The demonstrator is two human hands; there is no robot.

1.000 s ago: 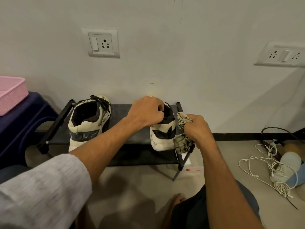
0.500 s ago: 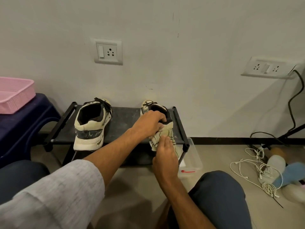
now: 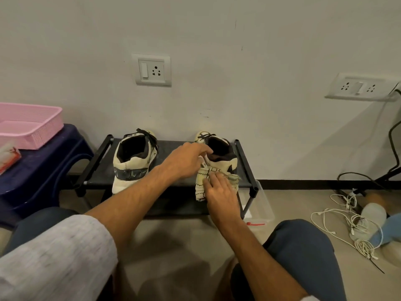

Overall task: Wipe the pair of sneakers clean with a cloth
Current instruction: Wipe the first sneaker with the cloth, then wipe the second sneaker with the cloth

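Note:
Two cream and black sneakers stand heels toward me on a low black rack (image 3: pixel 252 181). The left sneaker (image 3: pixel 133 164) is untouched. My left hand (image 3: pixel 185 159) reaches across and grips the right sneaker (image 3: pixel 221 155) at the inner edge of its collar. A cream cloth with dark stitching (image 3: pixel 202 183) is draped over that sneaker's heel. My right hand (image 3: pixel 219 192) presses the cloth against the heel with flat, spread fingers. The lower heel is hidden behind cloth and hand.
A pink basket (image 3: pixel 28 124) sits on a dark blue stool (image 3: pixel 43 161) at the left. A clear plastic box (image 3: pixel 263 205) lies by the rack's right leg. Tangled white cables (image 3: pixel 349 222) and a black cord (image 3: pixel 392 148) lie at the right. The wall stands right behind the rack.
My right hand has carried the cloth from the right sneaker's outer side round to its heel and flattened onto it. My left hand's grip on the collar has loosened and stretched out.

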